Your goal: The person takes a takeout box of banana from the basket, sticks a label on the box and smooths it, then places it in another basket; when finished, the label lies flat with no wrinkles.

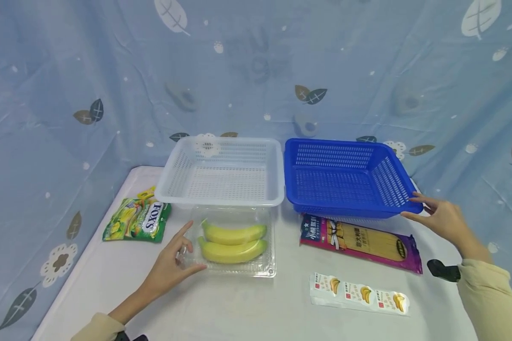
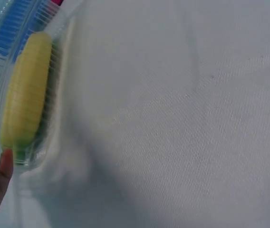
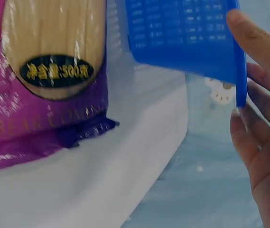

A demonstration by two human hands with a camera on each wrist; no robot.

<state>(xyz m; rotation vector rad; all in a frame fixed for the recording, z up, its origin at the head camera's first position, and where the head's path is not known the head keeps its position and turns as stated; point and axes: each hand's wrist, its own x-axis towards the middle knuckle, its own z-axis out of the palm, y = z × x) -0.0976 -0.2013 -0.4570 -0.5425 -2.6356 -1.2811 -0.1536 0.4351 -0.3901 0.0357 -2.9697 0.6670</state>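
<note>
My left hand (image 1: 168,265) grips the left end of a clear plastic clamshell box (image 1: 269,272), its thumb by the near side and its fingers by the far side. Two yellow bananas (image 1: 234,252) lie side by side inside the box; in the left wrist view, a banana (image 2: 33,90) shows through the ribbed plastic. At the right, my right hand (image 1: 445,222) pinches the near right corner of a blue plastic basket (image 1: 341,207). In the right wrist view, the thumb is on the inner side of the basket rim (image 3: 240,71) and the other fingers are outside.
A white basket (image 1: 219,196) stands behind the clamshell box. The green FOX'S candy bag (image 1: 138,220) lies at the left. In front of the blue basket lies a pack of pasta (image 1: 362,241), and nearer is a strip of banana-printed sachets (image 1: 358,294). A patterned blue curtain (image 1: 256,71) hangs behind.
</note>
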